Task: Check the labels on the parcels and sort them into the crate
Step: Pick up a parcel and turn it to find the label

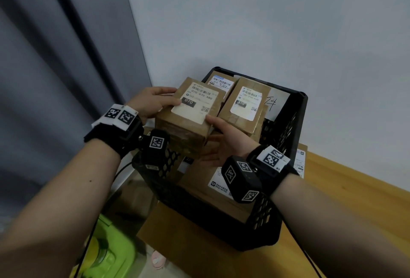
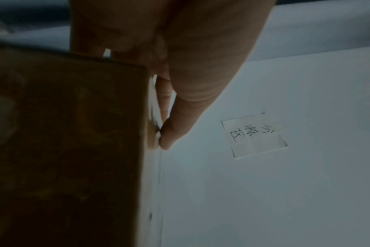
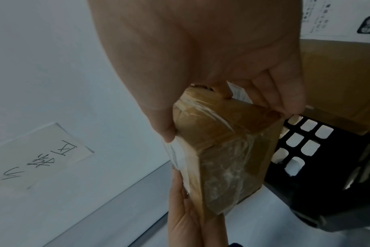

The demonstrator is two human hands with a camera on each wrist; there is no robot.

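Note:
I hold a brown taped cardboard parcel (image 1: 186, 120) above the left side of the black plastic crate (image 1: 295, 122), its white label reading 070 facing up. My left hand (image 1: 155, 102) grips its far left edge, thumb on the label. My right hand (image 1: 224, 135) grips its near right corner, thumb on top and fingers underneath. In the left wrist view the parcel (image 2: 70, 142) fills the left half beside my left hand (image 2: 169, 100). The right wrist view shows the parcel (image 3: 226, 150) held by my right hand (image 3: 222, 75). A second labelled parcel (image 1: 243, 104), marked 220, lies in the crate.
More parcels lie in the crate, one at the back (image 1: 219, 82) and a large one (image 1: 213, 184) at the front. The crate stands on a cardboard box (image 1: 168, 229) beside a wooden surface (image 1: 355, 189). A handwritten paper sign (image 2: 254, 135) is stuck on the white wall. A green object (image 1: 106, 253) lies below left.

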